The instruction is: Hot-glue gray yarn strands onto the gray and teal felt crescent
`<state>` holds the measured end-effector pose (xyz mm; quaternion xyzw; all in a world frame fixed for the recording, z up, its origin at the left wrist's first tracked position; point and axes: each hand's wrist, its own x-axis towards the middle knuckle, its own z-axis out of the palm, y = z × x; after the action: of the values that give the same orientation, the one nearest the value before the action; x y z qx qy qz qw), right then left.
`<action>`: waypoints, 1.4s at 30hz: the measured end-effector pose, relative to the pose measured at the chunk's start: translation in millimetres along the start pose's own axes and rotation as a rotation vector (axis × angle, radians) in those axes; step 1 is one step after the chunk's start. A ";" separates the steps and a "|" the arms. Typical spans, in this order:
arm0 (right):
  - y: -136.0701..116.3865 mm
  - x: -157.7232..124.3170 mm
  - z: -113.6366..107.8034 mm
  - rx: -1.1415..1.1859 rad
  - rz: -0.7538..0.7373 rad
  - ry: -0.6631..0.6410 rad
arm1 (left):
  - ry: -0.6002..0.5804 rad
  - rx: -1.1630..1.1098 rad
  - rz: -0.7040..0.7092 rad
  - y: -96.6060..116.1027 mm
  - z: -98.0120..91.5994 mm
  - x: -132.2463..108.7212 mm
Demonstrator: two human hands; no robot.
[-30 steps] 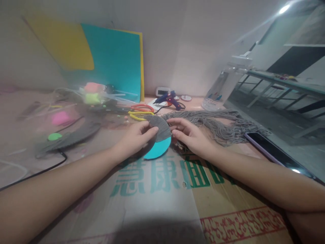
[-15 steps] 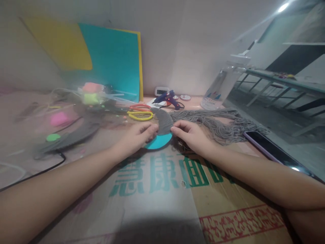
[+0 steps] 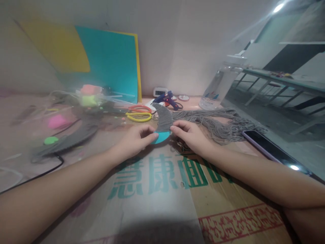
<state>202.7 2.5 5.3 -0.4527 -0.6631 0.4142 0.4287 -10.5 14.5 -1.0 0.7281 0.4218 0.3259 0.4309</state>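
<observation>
In the head view, the writing I read most easily is on the cardboard covering the near worktop: large green Chinese characters, 慧康面, then another partly hidden by the right forearm. A red patterned band is printed nearer me at the right. The clear bottle at the back right carries lettering that looks like "LOOK"; the digits on the small white clock are too tiny for me to make out.

Between my two hands, above the green characters, is the crescent, ribbed grey above and bare turquoise below, its tip pointing up. My left hand has its fingers closed on the turquoise lower end; my right hand pinches the right edge near where grey meets turquoise.

Beyond it lie red and yellow handles and a blue glue gun showing a red light. Loose grey yarn spreads to the right, near a phone.

Turquoise and yellow sheets lean on the pale wall. The room opens at right: a long table, grey floor, and a bright lamp overhead.
</observation>
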 end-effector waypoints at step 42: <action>-7.0 -8.2 7.4 0.006 0.111 -0.045 | 0.228 0.550 0.611 -4.9 -2.6 -2.7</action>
<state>195.8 -8.3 8.2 -0.4780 -0.6453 0.4492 0.3916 -15.5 14.3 -4.6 0.8667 0.3031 0.3924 0.0547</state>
